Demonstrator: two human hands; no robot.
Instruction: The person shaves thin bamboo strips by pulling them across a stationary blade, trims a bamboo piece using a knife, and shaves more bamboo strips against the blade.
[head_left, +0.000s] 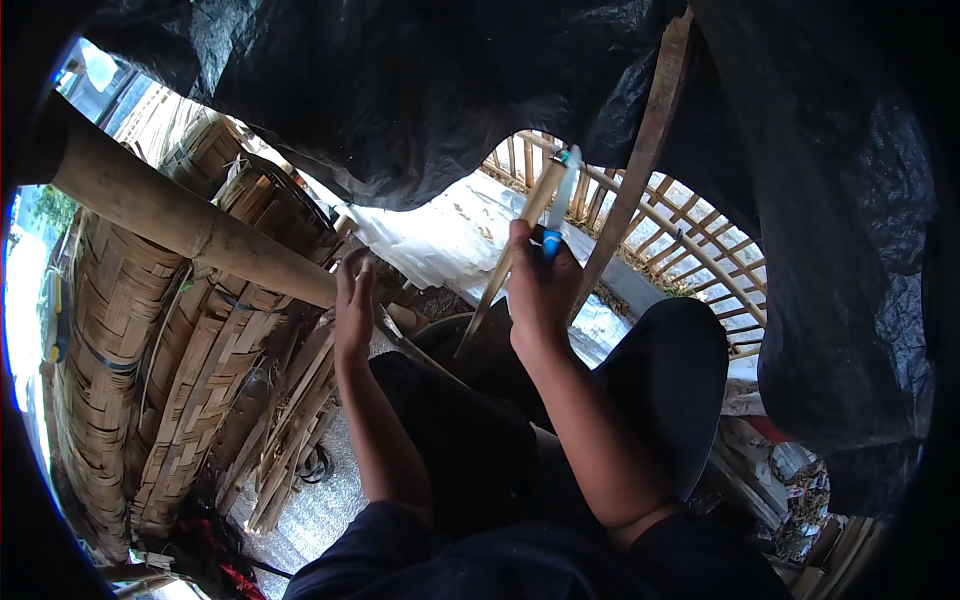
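Observation:
My right hand [540, 280] is closed around a thin bamboo strip [487, 305], which slants from upper right down toward my lap. A knife with a pale blade [563, 190] and a blue part [551, 243] is held in the same hand, its blade up beside the strip's top end. My left hand [355, 300] is raised at the left with its fingers extended, near a thick bamboo pole [190, 220]. Nothing shows in it. The strip's lower end is apart from my left hand.
Woven bamboo panels [120, 300] stand at the left, with split bamboo pieces [290, 430] beside them. Black plastic sheeting [380, 90] hangs overhead and at the right. A slanting wooden pole [640, 160] crosses before a curved bamboo lattice [700, 240].

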